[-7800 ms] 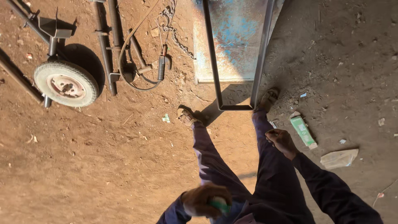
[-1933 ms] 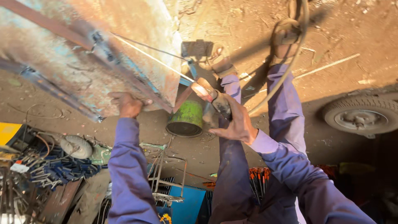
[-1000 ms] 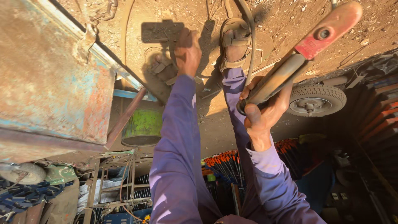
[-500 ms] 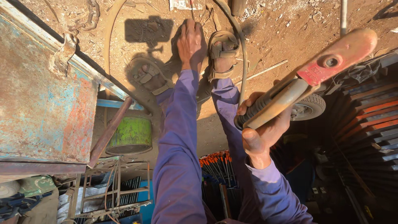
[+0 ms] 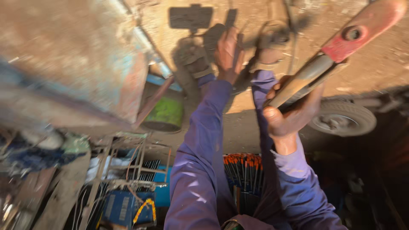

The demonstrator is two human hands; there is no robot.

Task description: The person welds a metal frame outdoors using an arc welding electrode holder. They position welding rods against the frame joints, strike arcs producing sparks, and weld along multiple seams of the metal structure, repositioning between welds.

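My right hand is shut on a long metal tool with a worn red end that points up to the top right. My left hand is stretched out on a purple sleeve toward the dirt ground. It holds nothing and hovers beside dark shadows and a looped cable. The picture is blurred by motion, so its fingers are hard to make out.
A rusty blue metal panel fills the left, with a green bucket beside it. A small wheel lies at the right. Orange-tipped rods, a wire rack and a blue box sit below.
The view has swung and blurred, and the metal panel now looms larger on the left. My right hand keeps the tool raised. My left hand stays stretched out over the dirt.
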